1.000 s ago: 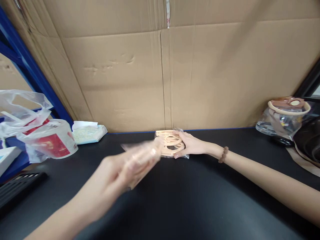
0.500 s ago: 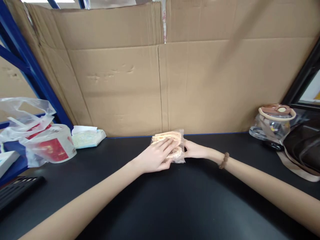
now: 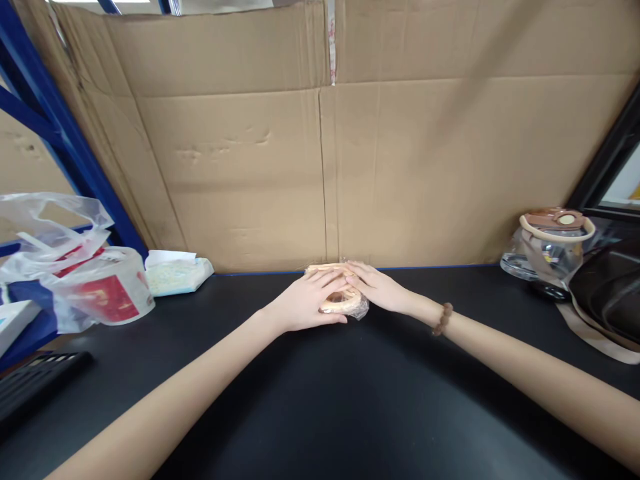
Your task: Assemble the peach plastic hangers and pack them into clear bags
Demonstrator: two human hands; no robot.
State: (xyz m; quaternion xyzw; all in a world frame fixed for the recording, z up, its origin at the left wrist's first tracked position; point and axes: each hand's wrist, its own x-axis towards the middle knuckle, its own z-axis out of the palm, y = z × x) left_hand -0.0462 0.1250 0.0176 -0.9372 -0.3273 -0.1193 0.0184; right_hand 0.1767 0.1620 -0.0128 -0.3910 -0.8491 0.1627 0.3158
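Observation:
A clear plastic packet (image 3: 357,308) holds a folded, peach-coloured band or strap (image 3: 341,305). It rests on the black table against the cardboard at the back. My left hand (image 3: 306,303) lies over its left part, fingers stretched across the top and thumb reaching along the front, apart from them. From the other side, my right hand (image 3: 381,287) lies flat on the packet's upper right, fingers extended. The fingertips of both hands meet near the packet's middle. Much of the packet is hidden under them.
On the left stand a plastic bag with a red-and-white tub (image 3: 117,287), a tissue pack (image 3: 177,273) and a black slotted object (image 3: 43,383). A clear cup with a pink lid (image 3: 555,243) and a dark bag (image 3: 610,287) sit right. Cardboard (image 3: 240,167) walls the back.
My right hand has moved from the packet's right edge up onto its top, beside the left fingers. The packet looks lower and more covered. My left hand has shifted slightly back and left.

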